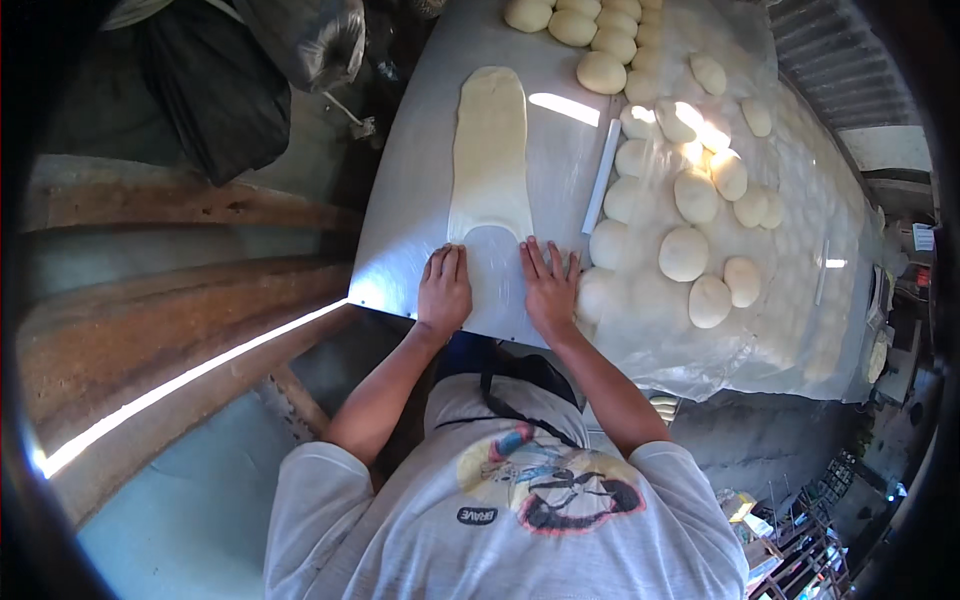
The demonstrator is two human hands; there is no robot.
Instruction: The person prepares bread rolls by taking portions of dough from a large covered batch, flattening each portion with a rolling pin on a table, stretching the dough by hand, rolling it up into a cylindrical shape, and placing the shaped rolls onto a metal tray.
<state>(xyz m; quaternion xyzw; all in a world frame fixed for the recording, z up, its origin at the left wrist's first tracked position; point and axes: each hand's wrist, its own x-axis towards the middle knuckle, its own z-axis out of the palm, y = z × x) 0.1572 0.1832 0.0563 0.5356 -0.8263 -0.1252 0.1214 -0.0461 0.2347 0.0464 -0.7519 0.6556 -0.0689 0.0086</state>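
Observation:
A long, flat sheet of pale dough [490,140] lies lengthwise on the metal worktop [400,200]. Its far end is rounded, and its near edge curves inward between two drawn-out corners. At the near left corner are the fingertips of my left hand [444,287], its fingers stretched forward and low on the metal. My right hand [550,290] rests by the near right corner with fingers spread, the innermost touching the dough's edge. Neither hand is seen wrapped round anything; my thumbs are hard to make out.
Several round dough balls [601,73] sit at the far right, with more beneath and on top of a clear plastic sheet [760,330]. A pale straight strip [600,178] lies beside them. Wooden beams [180,320] run along the left; a dark bag [215,90] hangs at upper left.

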